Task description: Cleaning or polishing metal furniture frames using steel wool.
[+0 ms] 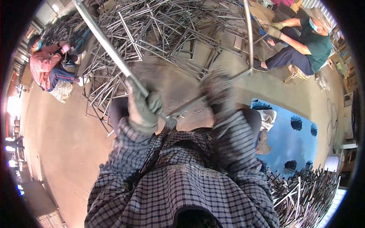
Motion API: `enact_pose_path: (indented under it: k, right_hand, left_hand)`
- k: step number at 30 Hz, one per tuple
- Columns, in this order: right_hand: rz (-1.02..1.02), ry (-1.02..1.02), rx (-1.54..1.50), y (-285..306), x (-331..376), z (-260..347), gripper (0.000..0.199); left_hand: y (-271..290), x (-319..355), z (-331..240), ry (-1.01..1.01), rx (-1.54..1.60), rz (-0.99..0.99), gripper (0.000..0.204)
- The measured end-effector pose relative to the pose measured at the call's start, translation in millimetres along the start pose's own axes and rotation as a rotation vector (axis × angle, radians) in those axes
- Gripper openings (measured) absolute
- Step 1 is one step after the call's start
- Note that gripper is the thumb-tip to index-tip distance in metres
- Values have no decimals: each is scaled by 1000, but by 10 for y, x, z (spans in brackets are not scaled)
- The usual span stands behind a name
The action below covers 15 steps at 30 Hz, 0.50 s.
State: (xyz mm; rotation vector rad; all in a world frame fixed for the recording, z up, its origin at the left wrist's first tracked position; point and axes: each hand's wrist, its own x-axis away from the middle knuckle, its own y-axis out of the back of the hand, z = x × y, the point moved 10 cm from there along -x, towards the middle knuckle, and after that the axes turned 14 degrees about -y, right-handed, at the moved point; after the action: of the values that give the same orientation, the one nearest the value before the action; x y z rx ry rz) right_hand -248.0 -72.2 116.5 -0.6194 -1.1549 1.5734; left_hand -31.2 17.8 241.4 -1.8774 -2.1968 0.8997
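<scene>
workshop, tan floor (72,125) around the frame.
frame (188,105), one: grey metal tube, left leg (108,45) and right leg (249,34) pointing away from the wearer, crossbar (181,108) between; held before the chest.
left hand (142,110): gloved, wrapped round the frame's left leg, near the crossbar.
right hand (218,89): at the frame's crossbar, blurred; gripping or loose, cannot tell.
heap (152,34): tangled metal pieces, beyond the frame.
board (289,142): blue, dark ragged holes, right of the frame.
rods (308,190): dense stack, right of the frame, nearer the wearer.
worker in red checks (43,68): seated, left of the frame.
worker in green (319,47): seated, gloved, beyond the frame, to its right.
progress, judged: one frame in hand, seemingly joined at its corners; finished or not, cannot tell. heap pieces: done or waiting, unclear. rods: seemingly unused.
writing: no legible brands or labels.
</scene>
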Motion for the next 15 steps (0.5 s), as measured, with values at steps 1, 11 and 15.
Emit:
enact_pose_path:
  k: [1, 11, 15]
  right_hand:
    - [-25, 197, 394, -233, 198, -177, 17]
    - [-205, 135, 311, -247, 249, 628, 13]
    - [590, -375, -625, -1035, 554, -241, 19]
  left_hand:
    - [-102, -31, 175, 59, 165, 30, 70]
    - [151, 120, -13, 323, 469, 146, 61]
    - [126, -6, 253, 179, 304, -192, 50]
